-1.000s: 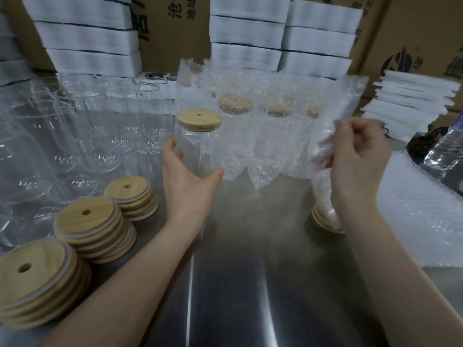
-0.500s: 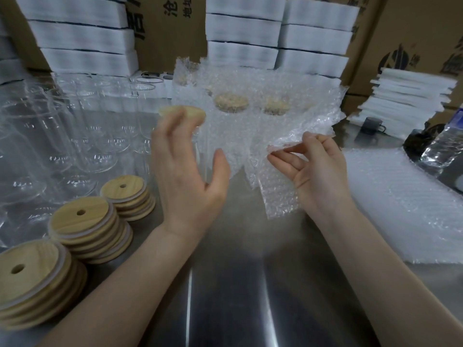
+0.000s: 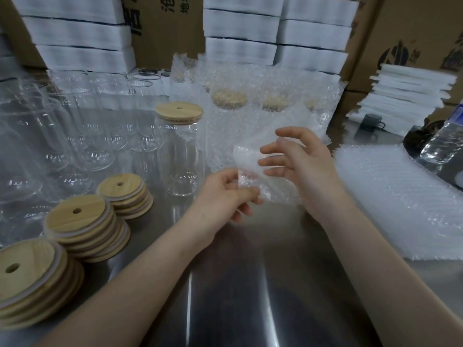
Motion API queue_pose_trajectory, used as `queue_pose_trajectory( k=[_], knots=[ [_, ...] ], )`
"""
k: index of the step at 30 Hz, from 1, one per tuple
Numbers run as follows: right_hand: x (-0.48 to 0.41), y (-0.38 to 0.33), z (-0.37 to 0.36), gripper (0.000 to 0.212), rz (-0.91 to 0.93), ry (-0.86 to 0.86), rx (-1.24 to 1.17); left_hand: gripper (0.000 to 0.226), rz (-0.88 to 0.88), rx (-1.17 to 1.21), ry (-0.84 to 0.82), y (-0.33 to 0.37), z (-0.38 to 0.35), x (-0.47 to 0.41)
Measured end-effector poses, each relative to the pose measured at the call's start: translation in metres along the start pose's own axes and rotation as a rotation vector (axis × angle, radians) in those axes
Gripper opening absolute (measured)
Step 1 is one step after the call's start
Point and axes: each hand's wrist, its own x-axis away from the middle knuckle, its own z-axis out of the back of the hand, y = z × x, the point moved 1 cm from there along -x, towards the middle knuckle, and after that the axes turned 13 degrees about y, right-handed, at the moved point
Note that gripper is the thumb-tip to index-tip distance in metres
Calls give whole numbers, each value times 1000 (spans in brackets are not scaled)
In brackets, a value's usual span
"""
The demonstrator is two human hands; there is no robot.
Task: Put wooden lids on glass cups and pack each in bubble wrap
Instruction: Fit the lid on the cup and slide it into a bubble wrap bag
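Pinching the lower corner of a bubble wrap piece [image 3: 248,159], the left hand [image 3: 225,196] has thumb and fingers curled tight on it, low over the steel table [image 3: 250,284]. The right hand [image 3: 303,166] is just beside it, fingers spread and nearly straight against the same piece, teasing it open by the look of it. Now the relation that matters: the lidded glass cup [image 3: 180,159] stands upright on the table, long axis vertical, off to the left and a little beyond the left hand, near but apart, with its wooden lid [image 3: 179,113] already seated. The left hand is the nearer one, and nothing sits between it and the cup. Further out, wrapped cups [image 3: 229,101] line up behind the wrap, bare glasses [image 3: 87,136] crowd the cup's left, lid stacks [image 3: 77,221] sit closer to the person, and a pile of bubble wrap [image 3: 400,201] lies to the right
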Motion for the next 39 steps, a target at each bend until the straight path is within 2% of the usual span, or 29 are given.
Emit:
queue_pose_trajectory(
  k=[3, 5, 9, 11, 15, 18, 23, 25, 26, 28, 31, 34, 36, 39],
  knots=[
    [-1, -2, 4, 13, 261, -58, 295, 14, 93, 90, 23, -1, 5, -2],
    [-3, -4, 10, 15, 282, -229, 414, 13, 124, 138, 54, -2, 6, -4],
    [-4, -2, 17, 51, 204, -511, 643, 20, 133, 161, 100, -4, 8, -7],
    [-3, 0, 16, 56, 195, -573, 676, 24, 128, 157, 92, -5, 8, -7],
    [-3, 3, 14, 54, 178, -633, 641, 33, 104, 170, 75, -5, 7, -6],
    [-3, 7, 14, 65, 126, -675, 621, 45, 106, 193, 121, -7, 7, -7],
    [0, 13, 10, 79, 131, -749, 686, 42, 80, 165, 128, -6, 7, -5],
    [0, 14, 10, 90, 115, -757, 723, 55, 79, 155, 87, -6, 6, -4],
    [0, 13, 10, 92, 109, -756, 726, 53, 73, 167, 70, -6, 5, -3],
    [0, 14, 9, 83, 123, -717, 706, 38, 42, 181, 56, -7, 4, -3],
    [-3, 14, 6, 69, 197, -572, 705, 38, 15, 144, 79, -8, 4, -5],
    [-4, 14, 4, 65, 183, -451, 626, 35, 36, 129, 102, -6, 5, -4],
    [-3, 13, 4, 63, 160, -400, 553, 33, 38, 97, 136, -5, 5, -4],
    [-2, 14, 2, 57, 248, -370, 583, 32, 64, 77, 176, -4, 6, -5]
  ],
)
